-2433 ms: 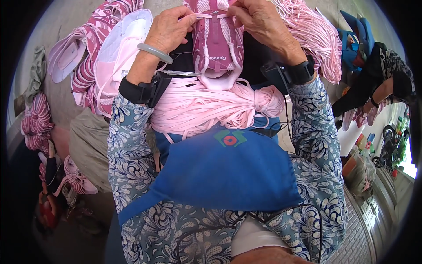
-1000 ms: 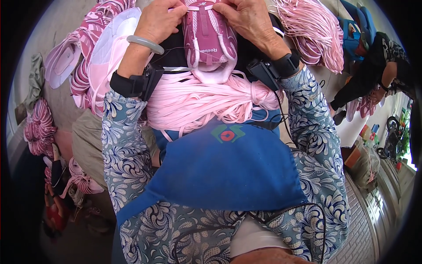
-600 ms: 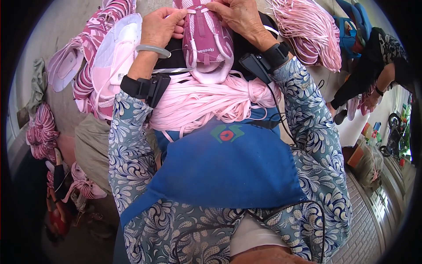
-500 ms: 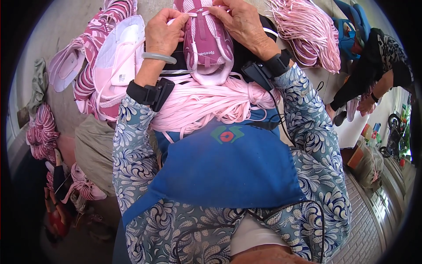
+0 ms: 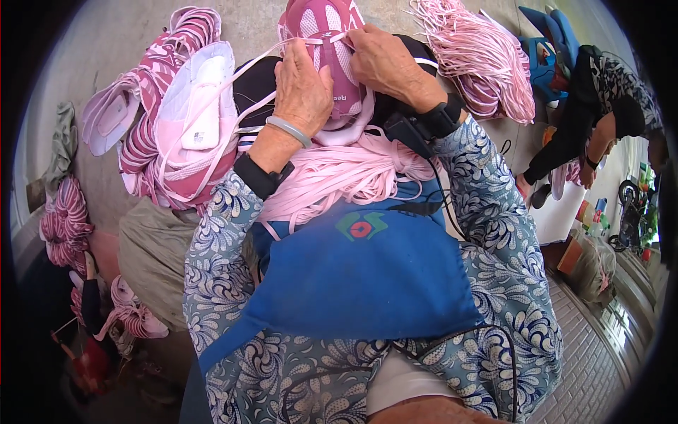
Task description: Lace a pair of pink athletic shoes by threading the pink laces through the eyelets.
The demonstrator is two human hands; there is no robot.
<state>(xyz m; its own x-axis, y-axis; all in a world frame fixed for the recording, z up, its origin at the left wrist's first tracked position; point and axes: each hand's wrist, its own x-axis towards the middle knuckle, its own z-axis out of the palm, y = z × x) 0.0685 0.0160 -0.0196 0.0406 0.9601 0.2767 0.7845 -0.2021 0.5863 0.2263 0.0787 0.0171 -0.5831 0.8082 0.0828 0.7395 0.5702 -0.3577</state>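
Head view: pink shoe [image 5: 326,42] held on lap.
Gripped by left hand [image 5: 302,83] and right hand [image 5: 385,62], pink lace [image 5: 233,74] pinched.

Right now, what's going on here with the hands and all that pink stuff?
A person is working a pink lace into a pink shoe held on the lap. The left hand presses on the shoe's upper, and the right hand grips it from the other side. A bundle of pink laces lies across the blue apron. More pink shoes are piled to the left, and another person sits at the far right.
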